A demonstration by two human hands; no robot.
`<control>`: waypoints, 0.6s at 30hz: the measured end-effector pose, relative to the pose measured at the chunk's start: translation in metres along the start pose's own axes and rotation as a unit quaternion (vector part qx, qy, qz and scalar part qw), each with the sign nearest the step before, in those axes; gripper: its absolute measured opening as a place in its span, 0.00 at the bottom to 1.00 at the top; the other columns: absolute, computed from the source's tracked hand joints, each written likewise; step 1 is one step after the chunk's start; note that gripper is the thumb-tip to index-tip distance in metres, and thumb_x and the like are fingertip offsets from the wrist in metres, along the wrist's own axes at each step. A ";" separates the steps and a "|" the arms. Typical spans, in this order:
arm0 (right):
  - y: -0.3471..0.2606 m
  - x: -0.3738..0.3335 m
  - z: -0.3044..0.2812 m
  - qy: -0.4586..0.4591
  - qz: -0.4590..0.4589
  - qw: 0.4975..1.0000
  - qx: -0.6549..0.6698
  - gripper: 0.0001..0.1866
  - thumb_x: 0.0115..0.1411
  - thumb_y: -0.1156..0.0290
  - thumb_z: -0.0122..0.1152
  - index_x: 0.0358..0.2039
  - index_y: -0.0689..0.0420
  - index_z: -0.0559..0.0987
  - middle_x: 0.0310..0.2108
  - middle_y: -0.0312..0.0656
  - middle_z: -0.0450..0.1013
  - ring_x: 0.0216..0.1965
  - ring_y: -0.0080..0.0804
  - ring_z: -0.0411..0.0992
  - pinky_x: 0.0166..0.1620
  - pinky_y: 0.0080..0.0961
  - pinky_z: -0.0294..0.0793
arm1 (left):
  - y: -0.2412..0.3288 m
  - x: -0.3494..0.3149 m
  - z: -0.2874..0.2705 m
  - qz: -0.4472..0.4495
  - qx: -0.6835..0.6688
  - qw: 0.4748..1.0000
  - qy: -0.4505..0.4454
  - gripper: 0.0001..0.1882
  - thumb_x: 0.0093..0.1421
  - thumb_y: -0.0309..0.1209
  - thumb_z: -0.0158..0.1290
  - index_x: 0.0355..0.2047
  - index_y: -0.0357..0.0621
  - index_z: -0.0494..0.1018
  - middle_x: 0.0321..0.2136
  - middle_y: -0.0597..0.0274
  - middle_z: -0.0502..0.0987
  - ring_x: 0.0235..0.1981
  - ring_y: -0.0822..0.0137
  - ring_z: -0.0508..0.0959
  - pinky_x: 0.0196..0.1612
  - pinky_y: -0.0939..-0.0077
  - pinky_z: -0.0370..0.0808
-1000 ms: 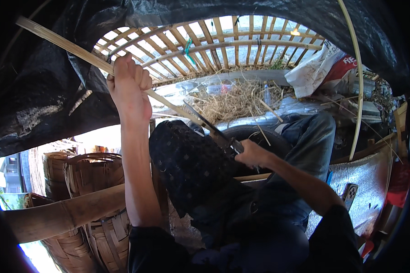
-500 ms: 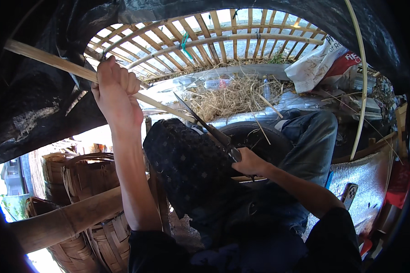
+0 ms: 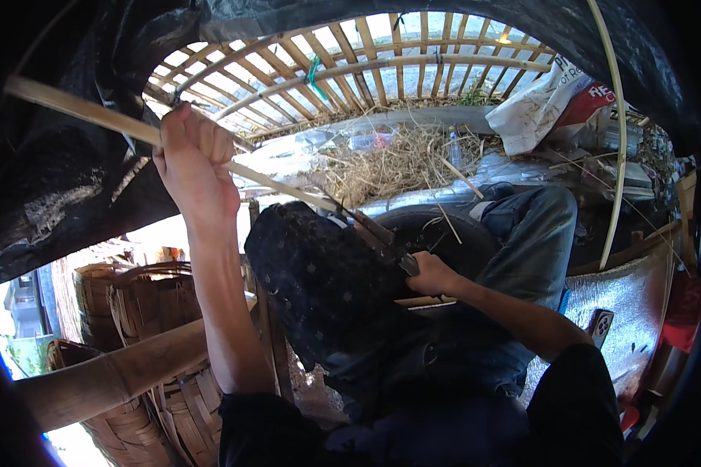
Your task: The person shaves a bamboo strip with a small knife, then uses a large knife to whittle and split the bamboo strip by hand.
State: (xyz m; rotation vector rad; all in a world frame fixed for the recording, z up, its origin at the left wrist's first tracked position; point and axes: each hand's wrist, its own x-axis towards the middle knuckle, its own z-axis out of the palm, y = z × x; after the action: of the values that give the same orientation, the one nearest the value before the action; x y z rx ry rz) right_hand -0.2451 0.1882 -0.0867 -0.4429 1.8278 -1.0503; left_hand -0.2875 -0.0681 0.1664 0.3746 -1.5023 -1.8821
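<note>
My left hand (image 3: pixel 197 167) is raised at the upper left, its fingers wrapped round a long pale bamboo strip (image 3: pixel 86 107). The strip slants down to the right, over a dark patterned cloth (image 3: pixel 315 268) covering my left leg. Lower and to the right, my right hand (image 3: pixel 431 276) is closed on the dark handle of a knife (image 3: pixel 378 232). The blade points up and left and meets the strip's lower end above the cloth. Motion blurs the blade's tip, so whether it cuts into the strip I cannot tell.
Woven bamboo baskets (image 3: pixel 152 311) and a thick bamboo pole (image 3: pixel 117 381) stand at the left. Straw shavings (image 3: pixel 397 163) lie ahead, before a slatted bamboo fence (image 3: pixel 358 66). A black tyre (image 3: pixel 459 237) sits by my knees. At right are a phone (image 3: pixel 600 325) and a hanging bamboo strip (image 3: pixel 620 140).
The knife blade has turned onto the strip, its tip now lower and blurred. My left hand and the strip have shifted slightly left and down.
</note>
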 end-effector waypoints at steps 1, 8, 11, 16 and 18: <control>0.010 0.009 -0.001 0.047 -0.048 0.996 -0.058 0.13 0.44 0.71 0.57 0.30 0.65 0.74 0.23 0.54 0.73 0.29 0.47 0.75 0.34 0.35 0.72 | -0.002 0.006 0.004 0.004 -0.002 1.000 -0.004 0.23 0.59 0.27 0.43 0.11 0.53 0.46 0.08 0.74 0.43 0.11 0.79 0.42 0.16 0.77 0.41; -0.093 -0.012 -0.040 0.068 -0.229 0.971 0.002 0.10 0.44 0.75 0.57 0.29 0.65 0.73 0.17 0.44 0.69 0.20 0.33 0.70 0.27 0.30 0.67 | 0.000 -0.002 -0.004 -0.014 0.023 0.999 0.047 0.24 0.63 0.30 0.39 0.12 0.53 0.43 0.09 0.73 0.41 0.11 0.78 0.41 0.17 0.78 0.42; -0.092 -0.011 -0.031 0.010 -0.162 0.987 0.007 0.10 0.46 0.74 0.55 0.30 0.65 0.72 0.20 0.51 0.72 0.23 0.44 0.73 0.29 0.33 0.71 | 0.001 0.000 -0.007 -0.011 0.020 0.999 0.023 0.24 0.63 0.30 0.40 0.12 0.53 0.44 0.09 0.73 0.41 0.11 0.78 0.41 0.17 0.78 0.42; 0.021 0.020 -0.008 0.003 0.044 0.997 -0.056 0.15 0.42 0.70 0.57 0.31 0.65 0.74 0.25 0.56 0.73 0.35 0.49 0.75 0.39 0.36 0.72 | -0.001 0.004 0.009 -0.003 0.021 0.999 0.032 0.24 0.62 0.30 0.39 0.11 0.54 0.43 0.09 0.73 0.41 0.11 0.79 0.41 0.16 0.78 0.41; 0.016 0.017 -0.011 0.023 0.036 0.996 -0.073 0.13 0.42 0.70 0.57 0.29 0.65 0.74 0.26 0.57 0.74 0.36 0.52 0.74 0.39 0.36 0.72 | -0.001 -0.005 0.006 -0.024 0.013 0.998 0.050 0.24 0.62 0.30 0.40 0.11 0.54 0.43 0.09 0.74 0.41 0.11 0.79 0.41 0.17 0.78 0.41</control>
State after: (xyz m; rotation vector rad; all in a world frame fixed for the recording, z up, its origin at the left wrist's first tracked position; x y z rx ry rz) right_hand -0.2603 0.1906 -0.1075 -0.4396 1.9543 -0.8872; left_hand -0.2878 -0.0602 0.1662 0.5142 -1.4650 -1.8542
